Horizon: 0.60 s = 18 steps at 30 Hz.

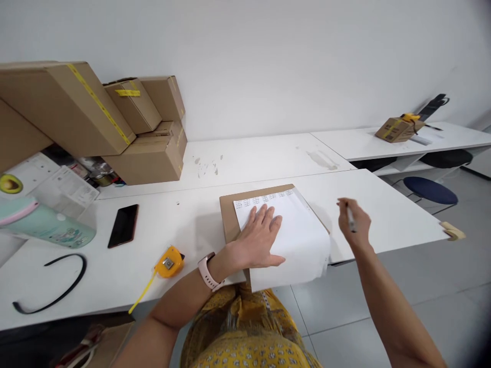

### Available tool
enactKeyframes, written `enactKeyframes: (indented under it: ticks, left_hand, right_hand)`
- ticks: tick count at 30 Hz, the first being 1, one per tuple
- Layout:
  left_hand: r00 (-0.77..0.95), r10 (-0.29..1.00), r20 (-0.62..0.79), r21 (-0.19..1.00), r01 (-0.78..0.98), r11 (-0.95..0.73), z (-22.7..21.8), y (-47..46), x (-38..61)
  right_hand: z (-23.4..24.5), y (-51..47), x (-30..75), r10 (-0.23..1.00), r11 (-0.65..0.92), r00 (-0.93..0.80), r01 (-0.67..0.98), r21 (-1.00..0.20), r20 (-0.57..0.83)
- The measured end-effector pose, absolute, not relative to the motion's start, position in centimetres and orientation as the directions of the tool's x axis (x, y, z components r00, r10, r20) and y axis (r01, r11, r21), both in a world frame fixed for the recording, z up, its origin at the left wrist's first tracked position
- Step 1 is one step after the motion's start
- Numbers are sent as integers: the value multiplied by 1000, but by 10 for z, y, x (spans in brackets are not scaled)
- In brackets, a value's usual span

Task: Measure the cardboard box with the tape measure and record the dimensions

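My left hand [261, 239] lies flat with spread fingers on a white sheet of paper [295, 245]. Rows of small handwriting or print run along the sheet's top edge; the rest that shows is blank. Beneath the paper is a brown cardboard box [229, 220], its left side and top rim showing. The paper's lower edge hangs past the box toward me. To the right of the box, my right hand [353, 221] is closed around a pen [351, 219], held above the table and apart from the paper.
On the white table [153, 286] lie a yellow tape measure [169, 262] with its tape out, a phone [123, 225], a black headband-like strip [76, 281] and a mint bottle [49, 225]. Cardboard boxes [149, 158] are stacked at the back left. A blue stool [430, 189] stands right.
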<state>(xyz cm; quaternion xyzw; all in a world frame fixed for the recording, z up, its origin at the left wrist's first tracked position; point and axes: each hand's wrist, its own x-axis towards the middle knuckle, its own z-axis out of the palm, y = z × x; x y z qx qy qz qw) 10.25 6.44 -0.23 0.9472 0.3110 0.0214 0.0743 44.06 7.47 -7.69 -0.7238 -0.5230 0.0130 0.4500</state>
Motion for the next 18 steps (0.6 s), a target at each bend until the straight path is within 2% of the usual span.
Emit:
enactKeyframes:
  ticks: [2,4,6,8,10,12,15,16,18]
  left_hand:
    - [803,595,-7,194,585,-787,-2,65,102]
    - [802,597,-17,222,585,-780,-1,65,101]
    - [804,595,-23,238,582,-778,0,65,100]
    - [803,596,-15,245,581,-776,0,65,98]
    - [801,599,-2,251,580,-775,-1,65,96]
    - [800,600,10,256,578,-775,-3,66,96]
    - [802,595,60,272,560,-782,-5,68,98]
    - [792,598,123,276,551,-787,-4,67,98]
    - [707,611,355,279,544,-791,-2,64,91]
  right_hand:
    - [-101,64,448,821,-96,406,792,-603,401]
    - [-118,59,446,886,-131,324,861,-491,332]
    - [-128,60,440,934,-134,240,922,-364,264]
    - [-129,64,436,949,-130,207,944,-305,237]
    - [-120,67,431,936,-156,248,929,-337,249]
    - [-100,65,421,892,-155,327,869,-469,313]
    - [-57,51,391,804,51,369,739,-672,466]
    - [-44,45,378,797,149,312,729,-668,518]
    - [-23,35,352,819,354,38,753,-555,573]
